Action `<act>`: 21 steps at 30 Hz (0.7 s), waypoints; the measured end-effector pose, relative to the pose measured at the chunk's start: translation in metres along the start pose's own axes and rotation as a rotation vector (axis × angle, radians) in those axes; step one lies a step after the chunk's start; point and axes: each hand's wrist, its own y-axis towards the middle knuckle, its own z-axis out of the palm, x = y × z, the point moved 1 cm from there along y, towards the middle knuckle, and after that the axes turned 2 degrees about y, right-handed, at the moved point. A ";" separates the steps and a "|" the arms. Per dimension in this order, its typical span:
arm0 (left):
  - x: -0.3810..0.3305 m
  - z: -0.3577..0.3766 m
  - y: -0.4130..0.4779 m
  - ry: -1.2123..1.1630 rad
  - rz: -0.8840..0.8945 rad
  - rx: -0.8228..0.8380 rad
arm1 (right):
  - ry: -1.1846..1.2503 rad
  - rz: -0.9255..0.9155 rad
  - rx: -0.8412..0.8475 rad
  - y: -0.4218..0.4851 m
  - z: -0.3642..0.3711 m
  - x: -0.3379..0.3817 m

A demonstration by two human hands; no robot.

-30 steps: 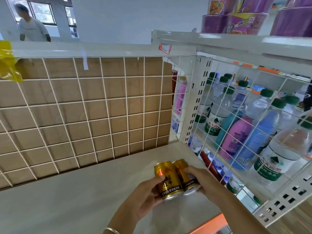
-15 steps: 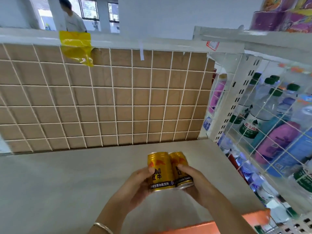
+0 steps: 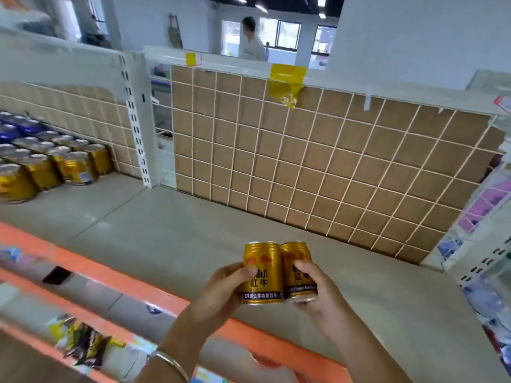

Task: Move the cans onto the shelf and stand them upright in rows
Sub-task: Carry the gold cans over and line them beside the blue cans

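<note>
We hold two gold Red Bull cans side by side, touching — left can (image 3: 262,273) gripped by our left hand (image 3: 225,288), right can (image 3: 298,272) by our right hand (image 3: 315,288). Both stand upright, tops up, above the grey shelf (image 3: 193,230) — gold cans (image 3: 69,167) stand far left.

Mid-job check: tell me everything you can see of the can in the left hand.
The left can is a short gold metal can with a red emblem, dark lettering and a dark band of white text near its base. It is nearly upright, held over the grey shelf, not set down. The left hand grips it, thumb across the front. Its side touches the second can, which the right hand holds.
</note>
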 end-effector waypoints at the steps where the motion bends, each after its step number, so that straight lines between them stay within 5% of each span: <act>1: -0.003 -0.009 -0.008 -0.008 0.013 -0.040 | -0.002 0.018 0.024 0.002 0.012 -0.003; 21: -0.109 -0.245 -0.153 0.009 0.179 -0.494 | -0.307 0.074 0.282 0.028 0.312 -0.066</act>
